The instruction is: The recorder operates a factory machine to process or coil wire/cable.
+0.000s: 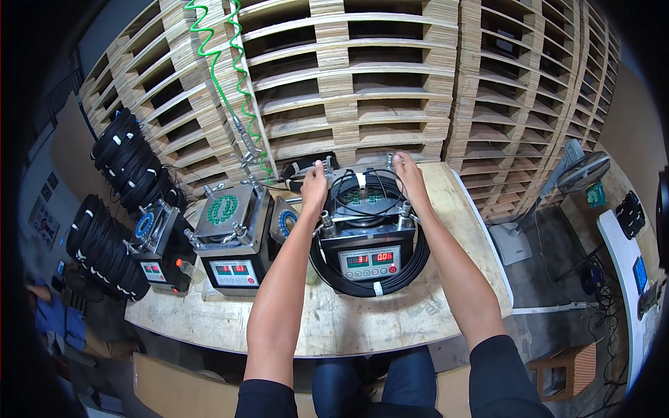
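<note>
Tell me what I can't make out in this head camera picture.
All in the head view:
Left hand and right hand: exact grip unclear, many fingers hidden by the hands themselves.
Blue-ringed machine beside the left forearm: front hidden by that arm.
Machine between the arms: lower edge covered by the black cable coil.
Person in blue: blurred, partly lost in the dark rim.

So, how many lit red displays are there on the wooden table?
3: the left display on the left of the table, the middle display to its right, and the right display between the left forearm and right forearm. Another may be hidden behind the left forearm.
</note>
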Action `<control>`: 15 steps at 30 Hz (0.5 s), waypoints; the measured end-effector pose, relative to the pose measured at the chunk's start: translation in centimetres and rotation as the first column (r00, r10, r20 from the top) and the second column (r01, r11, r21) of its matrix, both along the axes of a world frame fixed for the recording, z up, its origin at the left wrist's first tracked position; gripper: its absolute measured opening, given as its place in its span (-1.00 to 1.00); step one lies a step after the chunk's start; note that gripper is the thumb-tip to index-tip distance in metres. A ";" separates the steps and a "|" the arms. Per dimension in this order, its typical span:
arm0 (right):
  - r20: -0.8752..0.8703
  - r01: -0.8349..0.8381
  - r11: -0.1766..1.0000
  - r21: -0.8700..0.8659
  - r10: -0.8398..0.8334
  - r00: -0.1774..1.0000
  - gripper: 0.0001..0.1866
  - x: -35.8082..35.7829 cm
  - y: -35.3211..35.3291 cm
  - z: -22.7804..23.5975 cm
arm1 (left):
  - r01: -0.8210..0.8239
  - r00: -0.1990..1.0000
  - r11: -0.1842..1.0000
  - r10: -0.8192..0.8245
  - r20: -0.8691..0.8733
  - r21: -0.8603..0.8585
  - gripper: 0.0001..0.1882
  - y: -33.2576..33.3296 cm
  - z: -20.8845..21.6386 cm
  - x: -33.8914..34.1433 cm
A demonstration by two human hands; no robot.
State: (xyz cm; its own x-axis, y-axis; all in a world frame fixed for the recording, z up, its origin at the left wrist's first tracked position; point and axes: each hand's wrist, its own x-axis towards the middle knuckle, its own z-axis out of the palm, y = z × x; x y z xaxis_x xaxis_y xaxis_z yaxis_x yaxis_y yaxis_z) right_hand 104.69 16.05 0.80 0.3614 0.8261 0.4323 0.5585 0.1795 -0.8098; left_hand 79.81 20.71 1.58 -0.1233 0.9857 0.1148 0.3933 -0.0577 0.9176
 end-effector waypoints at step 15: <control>-0.040 0.008 1.000 -0.024 -0.009 0.999 -0.55 0.8 0.7 -0.8 | 0.014 0.994 0.999 -0.010 -0.106 0.035 -0.21 -1.2 1.1 1.0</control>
